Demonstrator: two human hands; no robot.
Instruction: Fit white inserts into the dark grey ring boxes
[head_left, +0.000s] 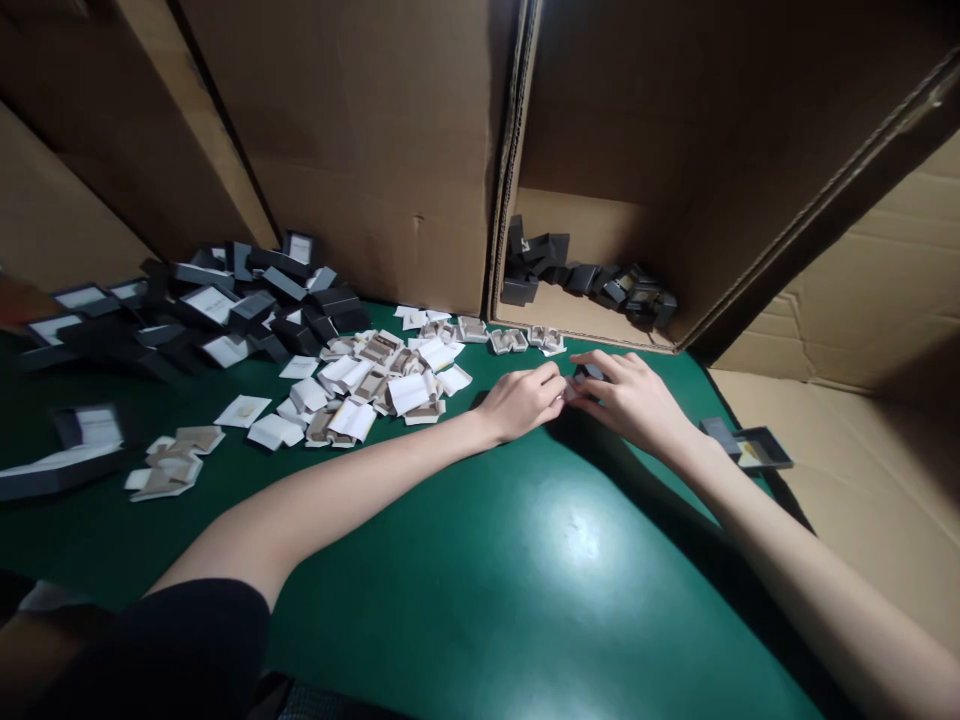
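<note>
- Between both sets of fingertips, low over the back part of the bench (480, 590): a small dark box (592, 372), mostly covered by fingers, with something pale at its left side.
- Nearer to the right hand (634, 395), under its curled fingers; apparently gripped there, fingers closed around from above and the right.
- Off to the right of the left hand (525, 402), just at its pinched fingertips; cannot tell whether holding the pale part or only touching.
- Long axis hidden by the fingers; cannot tell which way it runs.
- Just behind, along the back edge: folded card inserts (508, 341), close to the knuckles of both hands.
- Beyond these, an open carton (592, 212), mouth towards the hands, with dark boxes (581, 278) lying inside; low front lip to clear.
- To the left, near the left hand, a pile of card pieces (409, 393); farther left, a heap of dark boxes with pale linings (217, 305).
- To the right, past the right wrist, an open dark box (765, 448) at the slanting bench edge; little room there.
- Widest open room towards the body, between the forearms.
</note>
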